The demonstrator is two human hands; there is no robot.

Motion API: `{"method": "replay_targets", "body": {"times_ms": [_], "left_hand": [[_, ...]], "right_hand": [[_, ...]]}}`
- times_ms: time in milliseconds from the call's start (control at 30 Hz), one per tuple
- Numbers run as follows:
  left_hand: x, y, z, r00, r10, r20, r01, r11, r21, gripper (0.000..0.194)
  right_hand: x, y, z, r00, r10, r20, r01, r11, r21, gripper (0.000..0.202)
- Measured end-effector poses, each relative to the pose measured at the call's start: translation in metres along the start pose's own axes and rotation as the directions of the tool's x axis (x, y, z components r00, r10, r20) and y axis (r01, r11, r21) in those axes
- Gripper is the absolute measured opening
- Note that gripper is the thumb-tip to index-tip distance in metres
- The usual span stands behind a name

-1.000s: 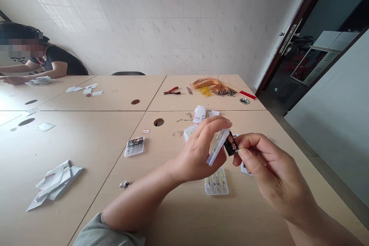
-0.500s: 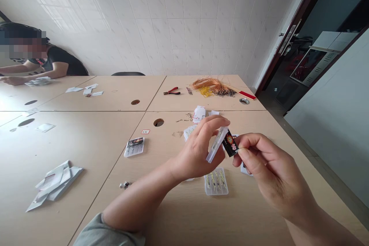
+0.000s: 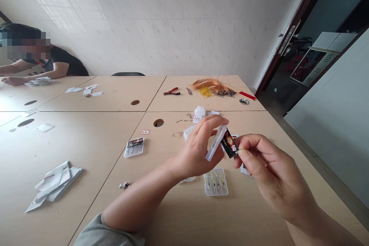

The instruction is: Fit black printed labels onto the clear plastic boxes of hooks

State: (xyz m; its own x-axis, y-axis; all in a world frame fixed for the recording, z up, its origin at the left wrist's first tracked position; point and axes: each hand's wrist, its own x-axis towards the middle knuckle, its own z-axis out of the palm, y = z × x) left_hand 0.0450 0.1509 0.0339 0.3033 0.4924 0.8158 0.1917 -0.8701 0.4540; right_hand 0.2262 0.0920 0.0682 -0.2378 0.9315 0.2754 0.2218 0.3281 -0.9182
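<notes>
My left hand [image 3: 203, 146] grips a small clear plastic box [image 3: 215, 144] by its edges, tilted up above the table. Pinched at one corner between the thumb and forefinger of my right hand [image 3: 268, 165] is a black printed card [image 3: 230, 143] with an orange burst design. The card's other end meets the box; whether it is inside cannot be made out. Below the hands lies another clear box [image 3: 216, 182] with yellow-green fishing rigs in its slots. Farther left rests a closed box [image 3: 134, 147] with a black label.
White packets [image 3: 56, 184] lie at the left, and a small metal cluster [image 3: 124, 185] sits near my left forearm. Pliers [image 3: 172, 91], a copper-coloured bundle of strands [image 3: 211, 85] and white cards [image 3: 198, 114] are farther back. A person [image 3: 57, 61] sits at the far left.
Both hands keep nearly the same pose. The black card shows slightly more of its face, and the clear box in my left hand has shifted a little to the left.
</notes>
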Motion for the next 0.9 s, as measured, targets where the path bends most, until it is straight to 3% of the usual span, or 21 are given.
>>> {"method": "replay_targets", "body": {"times_ms": [300,500,567,633,733,900], "left_hand": [[0.0,0.0,0.0,1.0,-0.005,0.016,0.005,1.0,0.002,0.06],[0.004,-0.006,-0.012,0.967,-0.252,-0.026,0.253,0.959,0.126,0.057],[0.007,-0.004,-0.016,0.941,-0.338,-0.011,0.338,0.94,0.039,0.057],[0.007,0.002,-0.018,0.916,-0.398,0.051,0.401,0.902,-0.163,0.057],[0.007,0.013,-0.017,0.905,-0.408,0.122,0.417,0.796,-0.438,0.051],[0.008,0.025,-0.016,0.881,-0.458,0.122,0.451,0.731,-0.512,0.047]], "right_hand": [[0.0,0.003,0.0,1.0,-0.019,-0.009,0.019,0.999,-0.027,0.02],[-0.005,-0.007,-0.005,0.991,-0.116,-0.063,0.12,0.991,0.055,0.019],[-0.002,-0.008,-0.008,0.984,-0.146,-0.104,0.155,0.984,0.086,0.017],[0.002,-0.005,-0.01,0.985,-0.127,-0.116,0.141,0.982,0.127,0.016],[0.009,0.001,-0.011,0.992,-0.045,-0.119,0.07,0.975,0.21,0.016],[0.014,0.002,-0.008,0.986,0.019,-0.163,0.029,0.957,0.29,0.008]]}}
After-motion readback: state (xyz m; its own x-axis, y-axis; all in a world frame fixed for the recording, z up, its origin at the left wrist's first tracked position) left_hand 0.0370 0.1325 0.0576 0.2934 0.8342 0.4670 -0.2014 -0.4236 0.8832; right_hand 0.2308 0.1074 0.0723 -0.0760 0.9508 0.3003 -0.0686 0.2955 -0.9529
